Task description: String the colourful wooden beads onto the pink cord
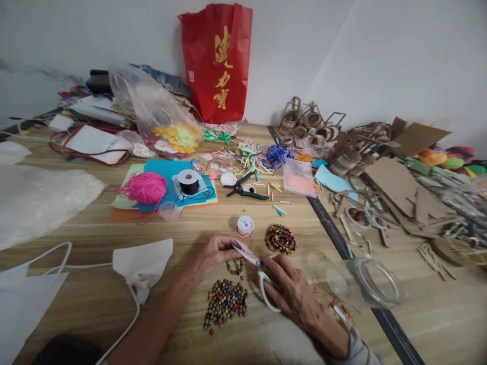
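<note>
My right hand point(291, 286) grips a pair of white-handled scissors point(262, 279), their blades pointing up and left toward my other hand. Pinched in the fingers of my left hand point(220, 251) is a short string of beads point(235, 266), which hangs below the fingertips. The blade tips are right beside those fingertips; whether they touch the cord is too small to tell. Below lies a pile of loose multicoloured beads point(226, 304). Just beyond my hands stand a spool of red cord point(245, 225) and a coiled heap of strung beads point(280, 239).
Pink yarn point(146, 187) and a black cord spool point(188, 181) sit on blue paper point(163, 170). Pliers point(247, 189) lie near the middle. Clear plastic containers point(375, 284) and cardboard pieces point(395, 187) are at right. A red bag point(216, 61) stands against the wall.
</note>
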Demonstrator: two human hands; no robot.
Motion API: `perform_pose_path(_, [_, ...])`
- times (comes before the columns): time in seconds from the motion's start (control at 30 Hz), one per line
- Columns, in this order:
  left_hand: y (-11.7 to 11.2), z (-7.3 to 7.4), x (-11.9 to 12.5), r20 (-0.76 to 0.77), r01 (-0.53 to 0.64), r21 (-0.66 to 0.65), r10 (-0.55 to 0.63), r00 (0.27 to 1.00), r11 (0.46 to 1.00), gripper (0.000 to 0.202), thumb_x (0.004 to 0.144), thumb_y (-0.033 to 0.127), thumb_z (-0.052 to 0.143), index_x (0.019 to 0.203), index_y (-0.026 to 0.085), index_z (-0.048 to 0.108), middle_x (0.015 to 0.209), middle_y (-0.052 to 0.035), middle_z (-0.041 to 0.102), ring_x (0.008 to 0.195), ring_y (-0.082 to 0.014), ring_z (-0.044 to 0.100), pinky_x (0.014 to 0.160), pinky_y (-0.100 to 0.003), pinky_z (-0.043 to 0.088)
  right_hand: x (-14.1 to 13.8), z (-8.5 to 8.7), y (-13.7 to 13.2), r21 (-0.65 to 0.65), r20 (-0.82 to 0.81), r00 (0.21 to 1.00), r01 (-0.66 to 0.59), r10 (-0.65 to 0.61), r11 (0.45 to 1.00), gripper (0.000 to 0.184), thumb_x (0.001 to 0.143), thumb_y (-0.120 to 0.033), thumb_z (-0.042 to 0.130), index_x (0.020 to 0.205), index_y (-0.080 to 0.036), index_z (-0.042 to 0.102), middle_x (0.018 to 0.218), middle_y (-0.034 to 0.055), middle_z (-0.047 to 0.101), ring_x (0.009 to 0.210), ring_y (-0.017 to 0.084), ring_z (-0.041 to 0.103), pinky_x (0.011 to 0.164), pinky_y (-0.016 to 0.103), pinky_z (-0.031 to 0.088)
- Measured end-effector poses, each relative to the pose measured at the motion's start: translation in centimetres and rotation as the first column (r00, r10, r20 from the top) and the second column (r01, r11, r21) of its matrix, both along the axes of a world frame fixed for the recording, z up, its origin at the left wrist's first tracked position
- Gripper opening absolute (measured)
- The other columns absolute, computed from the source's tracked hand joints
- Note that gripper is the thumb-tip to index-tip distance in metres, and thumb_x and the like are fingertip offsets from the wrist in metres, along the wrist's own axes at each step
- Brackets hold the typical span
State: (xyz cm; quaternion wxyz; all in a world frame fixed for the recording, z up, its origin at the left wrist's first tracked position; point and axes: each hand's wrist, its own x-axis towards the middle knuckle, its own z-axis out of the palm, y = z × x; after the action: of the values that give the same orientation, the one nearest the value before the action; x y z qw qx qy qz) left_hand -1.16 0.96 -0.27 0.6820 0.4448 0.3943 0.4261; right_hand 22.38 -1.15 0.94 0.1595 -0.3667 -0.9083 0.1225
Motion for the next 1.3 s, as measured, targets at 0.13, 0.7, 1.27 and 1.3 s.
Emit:
perform_pose_path(0.13, [-0.01, 0.02, 0.0, 0.005, -0.004, -0.017, 0.004, 1.0, 1.0, 0.03, 0.064, 0.037, 0.08, 0.079, 0.012, 0.074, 0.077, -0.0061, 0.075, 0.072, -0.0171, 0.066, 0.071, -0.026, 0.05, -0.03, -0.15, 0.02, 0.037, -0.027, 1.0, -0.005, 0.006, 0.999, 0.035, 0.095, -0.026, 0.042, 0.129, -0.021, 0.045, 0.097, 0.0095, 0.059, 0.077, 0.019, 0.063, 0.062, 0.03, 0.056])
perform_pose_path(0.7, [-0.05, -0.12, -0.04, -0.004, -0.011, -0.024, 0.011, 1.0, 1.0, 0.027, 0.063, 0.034, 0.08, 0.079, 0.012, 0.074, 0.073, -0.0044, 0.073, 0.067, -0.0148, 0.063, 0.066, -0.024, 0.047, 0.09, -0.22, 0.0, 0.018, -0.003, 1.0, 0.007, -0.007, 1.0, 0.034, 0.095, -0.026, 0.041, 0.128, -0.022, 0.044, 0.097, 0.0084, 0.06, 0.076, 0.018, 0.063, 0.065, 0.031, 0.056])
perform_pose_path(1.27, [-0.22, 0.06, 0.23, 0.042, -0.092, -0.073, 0.095, 0.995, 0.993, 0.025, 0.06, 0.03, 0.082, 0.072, 0.013, 0.069, 0.069, -0.0017, 0.07, 0.064, -0.0127, 0.061, 0.064, -0.023, 0.047, 0.26, -0.48, 0.1, 0.001, -0.039, 0.999, 0.009, -0.009, 1.0, 0.034, 0.095, -0.023, 0.042, 0.128, -0.025, 0.045, 0.101, 0.0082, 0.06, 0.085, 0.018, 0.062, 0.069, 0.031, 0.058])
perform_pose_path(1.3, [-0.23, 0.07, 0.21, 0.042, -0.085, -0.069, 0.088, 0.995, 0.994, 0.024, 0.06, 0.03, 0.081, 0.072, 0.013, 0.069, 0.069, -0.0014, 0.069, 0.064, -0.0125, 0.061, 0.064, -0.023, 0.047, 0.28, -0.52, 0.1, 0.0, -0.043, 0.999, 0.005, -0.005, 1.0, 0.033, 0.095, -0.023, 0.041, 0.128, -0.025, 0.045, 0.101, 0.0082, 0.06, 0.085, 0.019, 0.061, 0.069, 0.031, 0.058])
